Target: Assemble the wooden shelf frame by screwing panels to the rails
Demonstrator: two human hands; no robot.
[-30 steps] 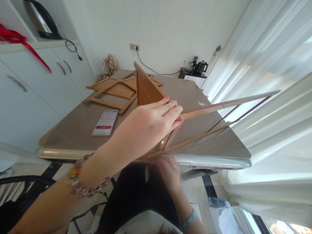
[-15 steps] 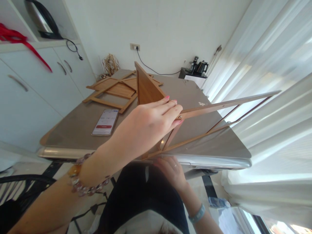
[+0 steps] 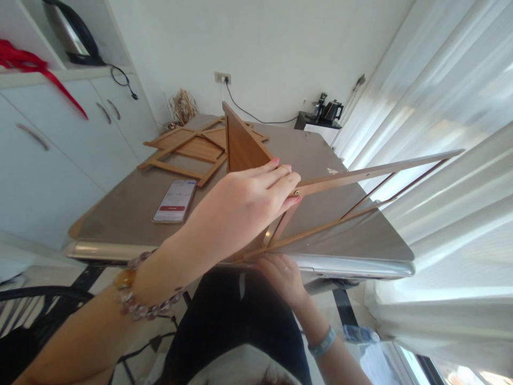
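A folding wooden frame (image 3: pixel 336 184) stands on edge at the table's front, its slim rails spreading to the right and a solid panel (image 3: pixel 242 139) rising at the left. My left hand (image 3: pixel 256 195) is closed over the upper corner, with a small round metal fitting (image 3: pixel 297 192) just beyond the fingers. Low at the table edge, my right hand (image 3: pixel 280 275) is held by the frame's bottom rail (image 3: pixel 304 235). Its fingers are bent together, and their tips are blurred, so what they hold is not visible.
A phone (image 3: pixel 174 200) with a lit timer screen lies left of my left forearm. Behind it are more wooden frame pieces (image 3: pixel 196 147). The grey table (image 3: pixel 124 214) has a metal front edge. Curtains (image 3: pixel 441 214) hang at the right; a black chair (image 3: pixel 44 299) stands lower left.
My right hand has shifted very slightly at the table edge. The left hand keeps its hold, and the wooden frame stays in place.
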